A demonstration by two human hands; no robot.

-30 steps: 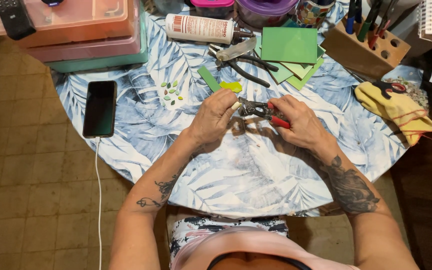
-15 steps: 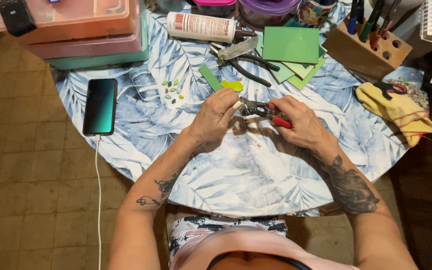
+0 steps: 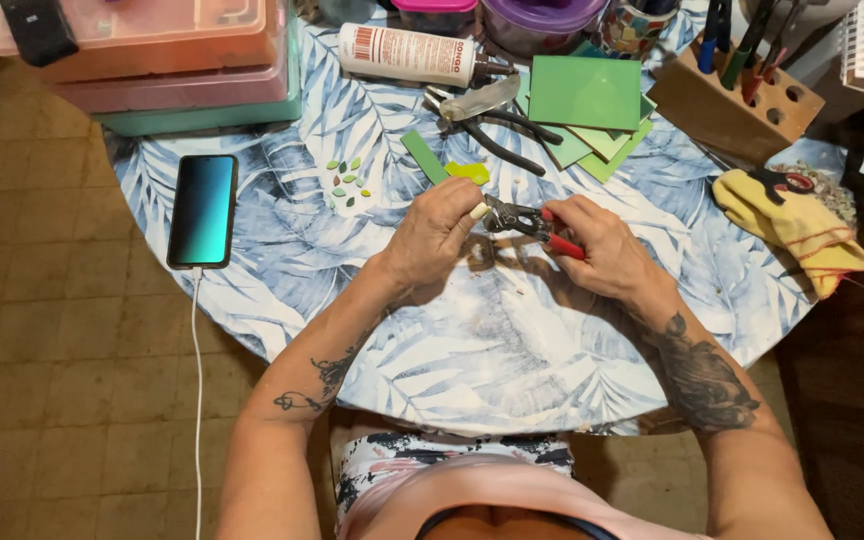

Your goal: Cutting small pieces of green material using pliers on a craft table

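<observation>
Right hand (image 3: 592,245) is clenched round the red-handled metal nippers (image 3: 530,220), held just above the round leaf-print surface (image 3: 472,350). The tool's long axis runs left-right w/ a slight tilt, jaws pointing toward the left hand (image 3: 437,235). That hand pinches a small pale tile chip (image 3: 479,211) right at the jaw tips, touching or nearly so; can't tell which. Chip sits left of the nippers, betw. both hands, approx. mid-surface.

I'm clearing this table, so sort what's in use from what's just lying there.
In use:
left hand pinching a small pale piece
right hand gripping the red-handled metal nippers

Lying about:
black smartphone on a white cable
white glue bottle
black-handled pliers
green square sheets
yellow cloth
wooden tool block
</observation>
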